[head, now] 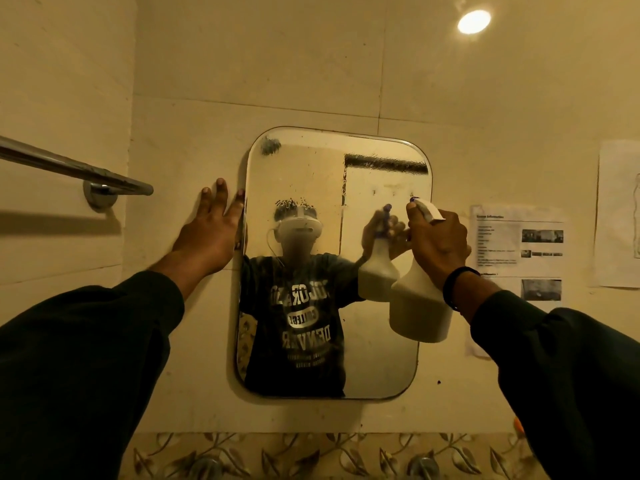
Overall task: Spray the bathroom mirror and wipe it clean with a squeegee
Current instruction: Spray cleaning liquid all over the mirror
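We judge spraying partly done: droplets on the mirror (311, 202) above the right grip (437, 242), which holds the bottle (417, 306); left grip (211, 230) flat, open; wiping remains.

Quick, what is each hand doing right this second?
Left hand: open, fingers straight, pressed flat on the wall at the mirror's left edge.
Right hand: gripping the white spray bottle by its neck, nozzle toward the mirror.
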A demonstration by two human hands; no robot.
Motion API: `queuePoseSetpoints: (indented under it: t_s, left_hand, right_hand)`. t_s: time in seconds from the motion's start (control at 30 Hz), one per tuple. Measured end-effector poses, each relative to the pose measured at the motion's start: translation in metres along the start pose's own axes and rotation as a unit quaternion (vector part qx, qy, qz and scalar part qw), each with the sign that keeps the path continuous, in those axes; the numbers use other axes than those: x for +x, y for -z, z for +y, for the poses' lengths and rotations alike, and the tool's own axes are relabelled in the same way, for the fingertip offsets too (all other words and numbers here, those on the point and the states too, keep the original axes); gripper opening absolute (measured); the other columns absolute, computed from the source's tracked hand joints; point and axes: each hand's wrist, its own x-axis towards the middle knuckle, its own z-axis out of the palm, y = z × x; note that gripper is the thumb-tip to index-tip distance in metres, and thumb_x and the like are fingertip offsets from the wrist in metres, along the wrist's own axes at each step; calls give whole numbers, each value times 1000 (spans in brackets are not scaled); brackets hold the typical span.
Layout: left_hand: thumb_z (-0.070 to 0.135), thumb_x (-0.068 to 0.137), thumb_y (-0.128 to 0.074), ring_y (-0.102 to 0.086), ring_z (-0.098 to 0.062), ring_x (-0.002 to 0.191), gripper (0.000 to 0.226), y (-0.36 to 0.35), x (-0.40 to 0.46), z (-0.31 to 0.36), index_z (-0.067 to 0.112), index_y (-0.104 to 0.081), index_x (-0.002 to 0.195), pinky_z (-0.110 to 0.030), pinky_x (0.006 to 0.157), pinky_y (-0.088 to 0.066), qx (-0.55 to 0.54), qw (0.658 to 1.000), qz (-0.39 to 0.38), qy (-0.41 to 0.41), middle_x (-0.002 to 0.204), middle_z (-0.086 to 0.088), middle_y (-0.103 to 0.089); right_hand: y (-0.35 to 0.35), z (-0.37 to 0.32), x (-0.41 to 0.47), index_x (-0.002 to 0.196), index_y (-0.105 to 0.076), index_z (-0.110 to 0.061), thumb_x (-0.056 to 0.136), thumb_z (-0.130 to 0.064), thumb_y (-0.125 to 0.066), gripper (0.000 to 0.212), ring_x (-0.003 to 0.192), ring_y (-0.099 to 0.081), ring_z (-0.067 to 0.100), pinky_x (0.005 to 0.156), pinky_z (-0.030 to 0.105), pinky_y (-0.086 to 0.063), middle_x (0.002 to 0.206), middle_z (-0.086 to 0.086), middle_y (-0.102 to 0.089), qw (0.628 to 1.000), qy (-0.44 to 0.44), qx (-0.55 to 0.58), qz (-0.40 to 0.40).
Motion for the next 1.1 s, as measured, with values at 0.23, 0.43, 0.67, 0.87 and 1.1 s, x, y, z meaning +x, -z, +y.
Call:
queuePoseSetpoints:
  t_s: [0.23,0.43,0.67,0.87,1.1]
  left_hand:
    - [17,90,-64,17,-31,146,101,1,0,1,25,14,152,-49,107,-38,1,1000,-2,3,157,-7,29]
    - [17,88,-66,17,-31,146,102,-3,1,-2,26,13,152,-51,107,-37,2,1000,0,1,156,-6,30]
    - [17,89,-65,16,-31,146,101,-3,2,-1,26,15,152,-49,105,-39,2,1000,3,2,157,-7,29]
    - [19,90,-65,16,-31,146,102,-1,2,-1,26,16,152,-49,105,-39,1,1000,0,3,157,-7,29]
    - [17,90,-63,17,-31,146,100,-1,1,-1,26,16,152,-51,106,-37,-2,1000,-3,1,157,-7,29]
  right_hand:
    - [-5,-8,-11,77,-48,-26,96,-50,-49,31,88,-56,26,97,53,-43,86,2,-58,1000,13,5,-24]
    - [-14,-15,-19,87,-49,-22,96,-50,-49,30,86,-54,24,97,52,-44,87,2,-57,998,26,21,-54]
    - [-22,-21,-27,77,-51,-24,95,-52,-49,34,83,-54,23,88,42,-43,76,-2,-59,996,41,14,-83]
    - [-31,-27,-36,88,-50,-20,96,-53,-47,33,87,-57,25,95,54,-44,85,1,-59,994,57,9,-91]
    - [-43,-33,-47,80,-59,-23,94,-54,-48,36,80,-60,24,93,56,-46,69,-9,-56,991,77,36,-108]
